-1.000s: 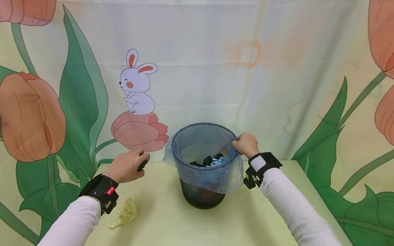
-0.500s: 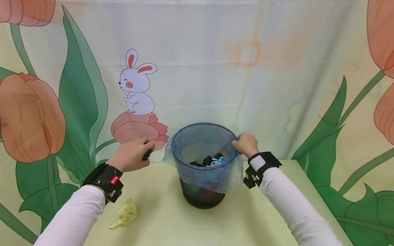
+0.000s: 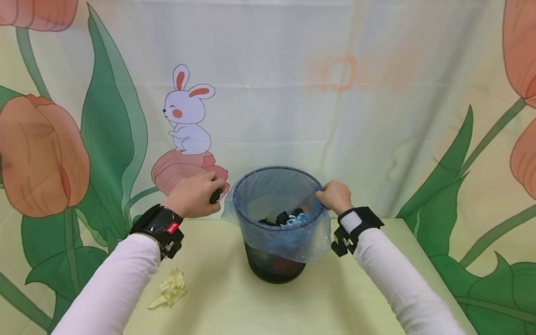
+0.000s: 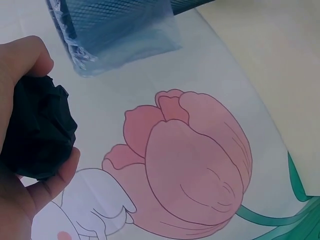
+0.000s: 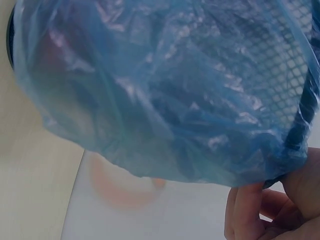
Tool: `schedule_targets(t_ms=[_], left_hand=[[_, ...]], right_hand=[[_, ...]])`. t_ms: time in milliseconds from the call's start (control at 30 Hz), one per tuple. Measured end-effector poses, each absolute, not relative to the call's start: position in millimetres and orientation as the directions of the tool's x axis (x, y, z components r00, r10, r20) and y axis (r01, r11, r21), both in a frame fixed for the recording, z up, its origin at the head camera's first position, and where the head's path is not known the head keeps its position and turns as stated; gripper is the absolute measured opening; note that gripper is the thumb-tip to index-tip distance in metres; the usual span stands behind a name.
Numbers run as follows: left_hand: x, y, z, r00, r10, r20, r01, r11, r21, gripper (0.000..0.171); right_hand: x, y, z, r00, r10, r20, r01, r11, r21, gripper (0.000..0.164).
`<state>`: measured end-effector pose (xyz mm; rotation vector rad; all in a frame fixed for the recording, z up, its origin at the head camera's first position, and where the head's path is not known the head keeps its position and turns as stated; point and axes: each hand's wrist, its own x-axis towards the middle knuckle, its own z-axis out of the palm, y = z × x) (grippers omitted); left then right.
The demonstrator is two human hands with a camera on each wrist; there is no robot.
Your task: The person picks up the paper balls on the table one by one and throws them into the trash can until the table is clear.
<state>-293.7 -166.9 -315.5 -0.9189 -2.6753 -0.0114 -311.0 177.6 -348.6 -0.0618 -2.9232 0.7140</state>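
In the head view a black mesh wastebasket [image 3: 274, 267] stands on the table, lined with a thin blue plastic bag [image 3: 289, 242] folded out over its rim. My right hand [image 3: 335, 196] grips the rim and the bag at the right side; the right wrist view shows the thumb and fingers round the bag's edge. My left hand [image 3: 197, 194] is raised left of the basket, close to the rim, and holds a crumpled ball of black paper [image 4: 42, 127] between thumb and fingers. Inside the basket lie crumpled black pieces [image 3: 282, 218] and crumpled light-blue paper [image 3: 296, 219].
A crumpled piece of yellow paper [image 3: 170, 288] lies on the pale table [image 3: 234, 307], left of the basket and near my left forearm. Behind the table hangs a cloth backdrop [image 3: 268, 93] printed with tulips and a rabbit.
My left hand has moved up and to the right, toward the basket, with the black paper ball in it. The right hand has stayed at the rim.
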Motion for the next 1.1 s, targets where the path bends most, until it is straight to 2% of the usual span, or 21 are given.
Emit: schedule_targets(t_ms=[567, 933, 1100], left_hand=[[-294.8, -122.3, -299.8, -0.735, 0.627, 0.258, 0.623, 0.775, -0.110, 0.029], [-292.4, -91.0, -292.0, -0.673, 0.689, 0.269, 0.684, 0.718, -0.128, 0.025], [-291.8, -79.3, -293.8, -0.664, 0.700, 0.264, 0.696, 0.707, -0.126, 0.026]], right_hand=[[-312.7, 176.0, -350.4, -0.991, 0.071, 0.114, 0.011, 0.887, -0.461, 0.041], [-312.2, 175.6, -350.3, -0.992, 0.070, 0.109, 0.011, 0.886, -0.463, 0.041], [-311.3, 176.4, -350.1, -0.991, 0.070, 0.116, 0.008, 0.887, -0.462, 0.042]])
